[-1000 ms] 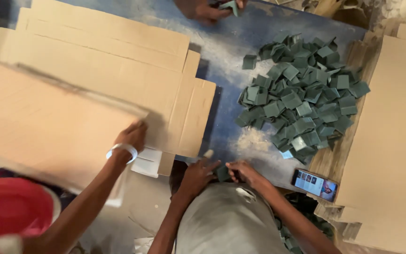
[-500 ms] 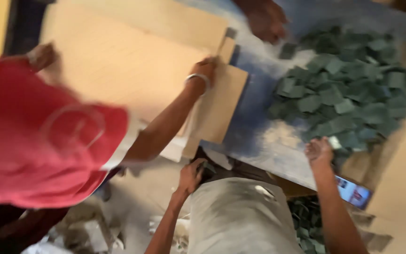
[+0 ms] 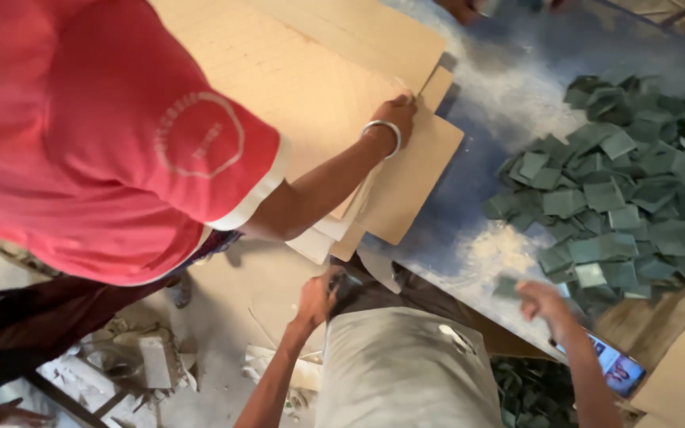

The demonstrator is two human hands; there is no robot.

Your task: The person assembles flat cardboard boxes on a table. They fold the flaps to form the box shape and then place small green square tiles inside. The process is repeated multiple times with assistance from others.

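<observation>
**Hands at the table edge, beside the green squares**

The person's right hand [image 3: 545, 301] is at the near edge of the blue table [image 3: 509, 103], touching the closest pieces of the green squares pile [image 3: 636, 182]. It is blurred, so I cannot tell if the fingers grip a piece.

The left hand [image 3: 316, 299] is lower, below the table edge, closed around a small dark thing [image 3: 342, 284]; what it is I cannot tell.

Between both hands and the pile is a bare, dusty strip of table.

Left of the left hand, a co-worker's hand [image 3: 396, 111] presses on cardboard sheets [image 3: 319, 71] that hang over the table edge.

Just beside the right wrist lies a phone [image 3: 616, 368].
</observation>
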